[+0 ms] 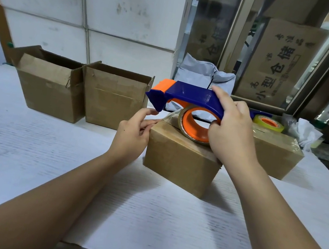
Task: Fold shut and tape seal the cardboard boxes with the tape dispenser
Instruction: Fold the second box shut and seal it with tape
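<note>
On top of the closed box (180,165), mid table (46,159), my R hand (233,131) grips the dispenser (194,95), with the roll (195,127) resting on the box. L hand (134,134) pinches the tape end (170,117) at the box's top left edge.

Risks:
- End not pressed down first: tape lifts w/ the pull.
- Dispenser tilted: strip runs off centre.
- No hand pins the box, so it may slide.

Open boxes (115,99) wait behind, left.
</note>
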{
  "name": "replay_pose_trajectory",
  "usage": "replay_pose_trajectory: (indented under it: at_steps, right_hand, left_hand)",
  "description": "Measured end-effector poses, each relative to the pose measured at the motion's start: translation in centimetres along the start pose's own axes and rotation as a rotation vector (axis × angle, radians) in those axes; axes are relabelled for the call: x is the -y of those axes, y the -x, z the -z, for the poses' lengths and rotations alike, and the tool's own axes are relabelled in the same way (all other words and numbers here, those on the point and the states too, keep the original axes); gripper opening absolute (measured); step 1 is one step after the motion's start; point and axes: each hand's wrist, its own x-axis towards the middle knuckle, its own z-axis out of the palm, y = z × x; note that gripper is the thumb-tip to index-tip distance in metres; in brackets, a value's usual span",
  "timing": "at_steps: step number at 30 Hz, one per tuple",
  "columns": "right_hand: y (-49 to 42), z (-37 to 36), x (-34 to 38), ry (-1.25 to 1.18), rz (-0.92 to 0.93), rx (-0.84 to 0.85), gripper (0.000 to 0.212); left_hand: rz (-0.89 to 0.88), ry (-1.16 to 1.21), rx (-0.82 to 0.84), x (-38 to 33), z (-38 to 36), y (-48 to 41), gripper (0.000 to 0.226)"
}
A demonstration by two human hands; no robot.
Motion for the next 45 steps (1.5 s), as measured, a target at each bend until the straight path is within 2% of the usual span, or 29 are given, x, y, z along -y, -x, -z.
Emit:
replay_pose_trajectory:
  at_steps: [4,7,9,11,12,13,15,16,18,21,24,29,31,34,36,40,42,45]
  right_hand:
    - [0.1,-0.1,0.0,-0.006,-0.001,-0.009,0.072]
    - [0.0,0.0,0.0,-0.007,0.000,-0.010,0.072]
    - [0.0,0.0,0.0,-0.008,-0.001,-0.009,0.072]
    - [0.0,0.0,0.0,-0.009,0.000,-0.011,0.071]
    - [0.0,0.0,-0.1,-0.010,0.000,-0.012,0.071]
    - [0.0,0.0,-0.1,-0.011,0.001,-0.013,0.071]
    - [0.1,0.0,-0.1,-0.016,0.005,-0.018,0.071]
    - [0.1,0.0,0.0,-0.019,0.005,-0.019,0.071]
    - [0.2,0.0,0.0,-0.023,0.008,-0.018,0.071]
    - [0.3,0.0,-0.1,-0.018,0.017,-0.018,0.069]
    - [0.5,-0.1,-0.2,-0.015,0.023,-0.032,0.065]
    - [0.7,-0.3,-0.4,-0.025,0.022,-0.056,0.057]
    - [0.7,-0.1,-0.5,0.037,0.020,-0.054,0.061]
    - [0.2,1.1,-0.6,0.438,0.133,-0.071,0.074]
    - [-0.3,2.1,-0.3,0.607,0.201,-0.042,0.079]
    - [-0.7,3.0,0.5,0.681,0.363,0.017,0.065]
    - [-1.0,3.4,1.1,0.718,0.452,0.059,0.056]
    - [-1.1,3.8,2.8,0.780,0.448,0.122,0.052]
  left_hand:
    - [0.032,0.036,0.073,-0.1,0.6,-0.3,0.029]
    - [0.014,0.047,0.176,-0.5,1.6,-0.7,0.033]
    - [0.014,-0.082,0.304,-0.5,2.2,-0.8,0.037]
    - [0.037,-0.378,0.381,-0.3,2.6,-1.1,0.035]
    - [0.083,-0.463,0.336,-0.4,2.7,-1.3,0.035]
    - [0.138,-0.439,0.242,-0.7,2.6,-1.6,0.034]
    - [0.189,-0.153,0.044,-2.0,2.6,-2.1,0.034]
    - [0.187,0.005,0.048,-2.8,2.6,-2.6,0.034]
    - [0.209,0.229,0.248,-3.9,2.5,-3.0,0.035]
    - [0.215,0.190,0.569,-4.4,1.6,-2.9,0.051]
    - [0.125,0.075,0.635,-4.2,0.6,-3.3,0.075]
    - [0.130,-0.100,0.725,-3.9,0.5,-4.3,0.097]
    - [0.075,-0.208,0.757,-4.3,0.3,-4.5,0.099]
    - [-0.013,-0.263,0.725,-5.9,-0.3,-4.6,0.072]
    - [-0.038,-0.225,0.680,-6.2,-0.7,-4.5,0.058]
    - [-0.045,-0.251,0.553,-5.6,-1.4,-3.9,0.034]
    - [-0.073,-0.260,0.528,-5.3,-1.6,-3.9,0.034]
    - [-0.079,-0.247,0.529,-5.5,-1.5,-3.8,0.032]
